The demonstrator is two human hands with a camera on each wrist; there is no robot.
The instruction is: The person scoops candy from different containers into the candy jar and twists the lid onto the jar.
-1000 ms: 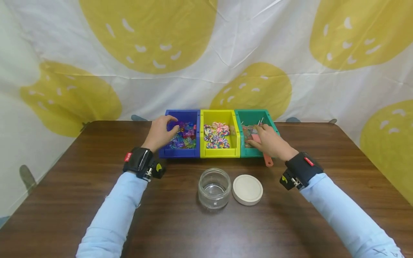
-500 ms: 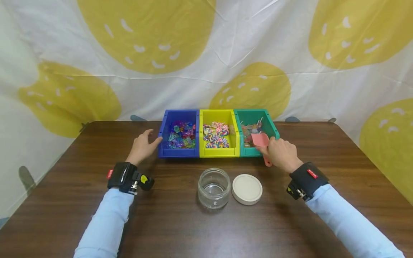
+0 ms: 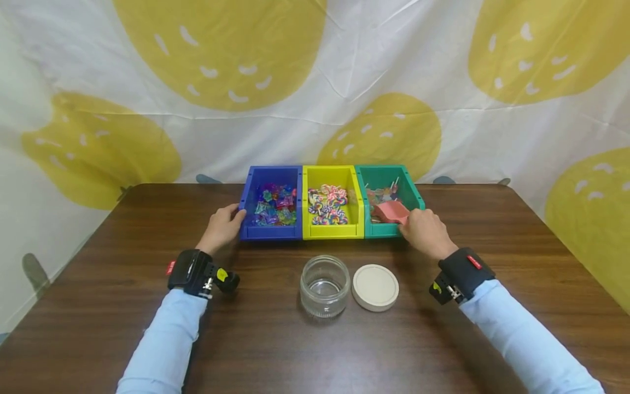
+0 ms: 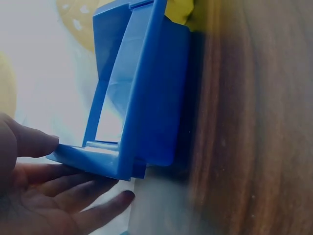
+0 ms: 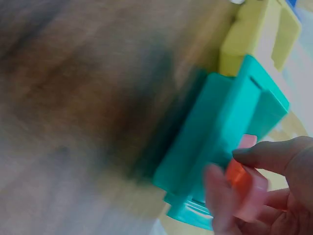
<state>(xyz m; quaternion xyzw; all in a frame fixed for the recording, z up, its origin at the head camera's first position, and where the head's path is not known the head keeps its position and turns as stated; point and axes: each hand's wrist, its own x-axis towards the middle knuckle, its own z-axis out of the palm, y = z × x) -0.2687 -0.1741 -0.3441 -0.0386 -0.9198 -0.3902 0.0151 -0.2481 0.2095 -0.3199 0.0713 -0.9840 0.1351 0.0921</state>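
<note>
My left hand (image 3: 219, 229) is at the left side of the blue bin (image 3: 270, 232). In the left wrist view, its thumb lies over the bin's rim (image 4: 90, 159) and the fingers are beneath, pinching it. Wrapped wet-look candies in blue, purple and green fill that bin. My right hand (image 3: 427, 234) grips the handle of a pink scoop (image 3: 392, 211), whose bowl lies over the front of the green bin (image 3: 381, 230); the handle is mostly hidden by the fingers. Clear-wrapped lollipops (image 3: 386, 192) with white sticks lie behind the scoop.
Between those two stands a yellow bin (image 3: 333, 232) with swirl-patterned lollipops (image 3: 328, 205). An open glass jar (image 3: 325, 287) and a white lid (image 3: 375, 287) sit side by side on the wooden table (image 3: 275, 350). A patterned curtain (image 3: 275, 137) hangs behind.
My left hand has left the inside of the blue bin for its left rim. The right hand has drawn back from the lollipops onto the scoop's handle, and the scoop has tilted.
</note>
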